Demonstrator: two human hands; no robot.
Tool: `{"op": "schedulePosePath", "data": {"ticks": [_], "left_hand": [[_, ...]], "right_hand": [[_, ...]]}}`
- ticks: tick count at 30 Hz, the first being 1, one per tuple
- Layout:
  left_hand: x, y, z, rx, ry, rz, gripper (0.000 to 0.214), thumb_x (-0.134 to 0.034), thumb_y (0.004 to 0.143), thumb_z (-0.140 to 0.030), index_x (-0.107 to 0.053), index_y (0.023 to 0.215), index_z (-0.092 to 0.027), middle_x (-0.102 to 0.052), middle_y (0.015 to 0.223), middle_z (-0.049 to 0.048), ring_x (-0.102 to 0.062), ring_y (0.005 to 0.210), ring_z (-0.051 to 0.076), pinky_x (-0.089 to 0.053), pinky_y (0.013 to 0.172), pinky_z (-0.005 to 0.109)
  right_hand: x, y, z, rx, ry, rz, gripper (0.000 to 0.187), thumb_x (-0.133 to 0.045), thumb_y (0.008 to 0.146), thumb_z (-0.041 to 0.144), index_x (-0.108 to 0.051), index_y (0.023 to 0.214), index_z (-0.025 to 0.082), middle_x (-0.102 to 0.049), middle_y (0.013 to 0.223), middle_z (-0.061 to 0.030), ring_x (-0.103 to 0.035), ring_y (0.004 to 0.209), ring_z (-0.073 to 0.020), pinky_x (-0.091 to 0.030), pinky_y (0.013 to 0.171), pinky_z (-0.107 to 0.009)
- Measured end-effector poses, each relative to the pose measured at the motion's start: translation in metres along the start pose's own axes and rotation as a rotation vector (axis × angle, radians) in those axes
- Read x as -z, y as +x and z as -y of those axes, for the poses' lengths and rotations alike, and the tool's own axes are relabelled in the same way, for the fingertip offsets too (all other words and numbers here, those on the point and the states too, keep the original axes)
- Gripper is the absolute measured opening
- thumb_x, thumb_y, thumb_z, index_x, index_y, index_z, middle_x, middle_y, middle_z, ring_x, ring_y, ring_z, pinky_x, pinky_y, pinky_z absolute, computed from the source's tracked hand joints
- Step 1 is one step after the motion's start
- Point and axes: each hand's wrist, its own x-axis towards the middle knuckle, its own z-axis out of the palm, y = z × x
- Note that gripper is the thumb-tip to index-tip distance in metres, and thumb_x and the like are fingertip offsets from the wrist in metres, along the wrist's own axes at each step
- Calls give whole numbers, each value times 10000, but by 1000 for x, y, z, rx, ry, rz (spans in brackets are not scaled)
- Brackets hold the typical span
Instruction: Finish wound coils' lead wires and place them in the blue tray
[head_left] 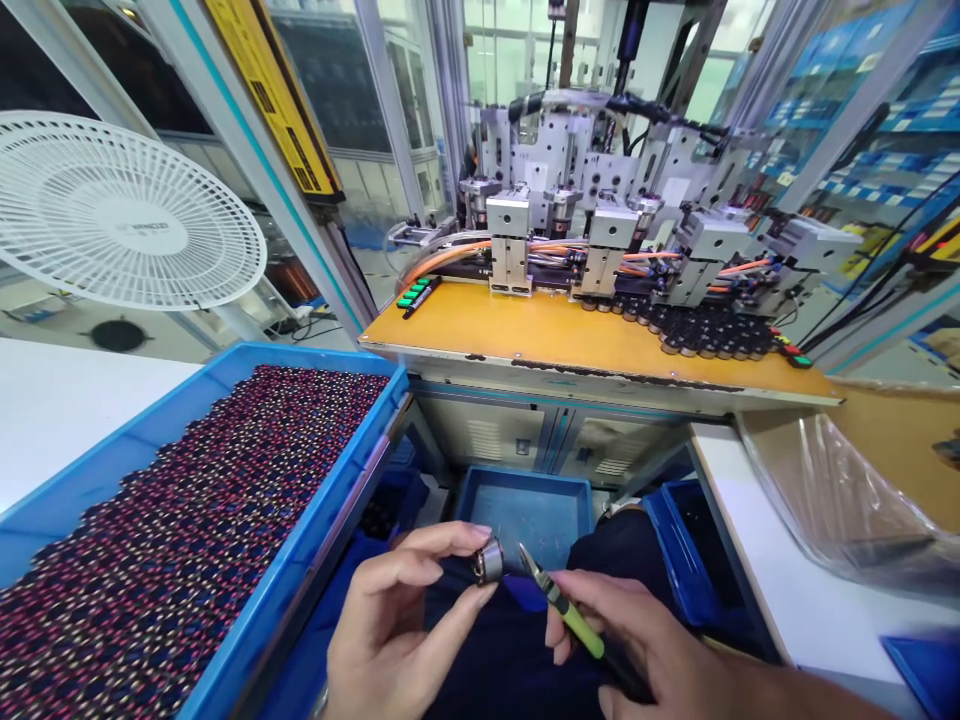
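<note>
Between the thumb and fingertips of my left hand (397, 620) is a small round metal motor part (490, 562), tilted, with its open end toward the left. My right hand (637, 630) is wrapped round a pair of pliers (577, 625) with green and black handles. The pliers' pointed jaws lie just right of the motor part, a short gap away. To the left, a blue tray (292, 545) bears a dense layer of small dark parts (225, 480) with reddish and pale bits.
A blue bin (525, 478) sits low ahead of my hands. Behind it, an orange workbench (465, 320) carries a multi-station machine (600, 230) and several black round parts (716, 330). A white fan (135, 215) stands left; a plastic-lined box (840, 480) is at right.
</note>
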Motion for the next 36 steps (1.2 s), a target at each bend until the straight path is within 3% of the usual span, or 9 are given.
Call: {"op": "schedulePosePath", "data": {"ticks": [11, 22, 30, 33, 36], "left_hand": [[2, -6, -3, 11, 63, 26, 493, -645, 755, 109, -565, 1085, -249, -759, 1099, 29, -741, 1035, 186, -618, 943, 330], [1, -7, -4, 20, 45, 37, 497, -622, 762, 119, -571, 1096, -246, -759, 1109, 24, -735, 1051, 169, -613, 940, 285], [4, -10, -1, 28, 84, 34, 500, -628, 769, 110, -567, 1109, -251, -751, 1106, 31, -736, 1045, 178, -613, 946, 302], [4, -12, -1, 44, 85, 33, 507, -633, 767, 109, -573, 1109, -261, -748, 1102, 24, -737, 1044, 179, -608, 953, 305], [4, -12, 1, 77, 59, 22, 509, -652, 773, 93, -597, 1116, -280, -748, 1103, 14, -735, 1045, 172, -606, 943, 289]], "right_hand": [[-2, 2, 0, 0, 163, 77, 730, -616, 892, 162, -336, 1551, 303, -601, 1210, -135, -637, 1063, -200, -516, 988, -418], [-4, 6, 0, -10, 168, 91, 733, -585, 892, 113, -338, 1527, 383, -587, 1078, -69, -611, 858, -124, -535, 796, -304], [-8, 13, 6, -112, 110, 71, 618, -600, 830, 152, -508, 1437, 215, -579, 929, -54, -544, 713, -101, -487, 664, -242], [-6, 15, 7, -139, -75, 48, 567, -583, 790, 132, -584, 1357, 163, -586, 835, -32, -547, 718, -116, -506, 739, -270], [-3, 17, 7, -134, -224, -26, 629, -549, 771, 102, -545, 1399, 147, -648, 897, -57, -610, 800, -137, -532, 811, -274]]}}
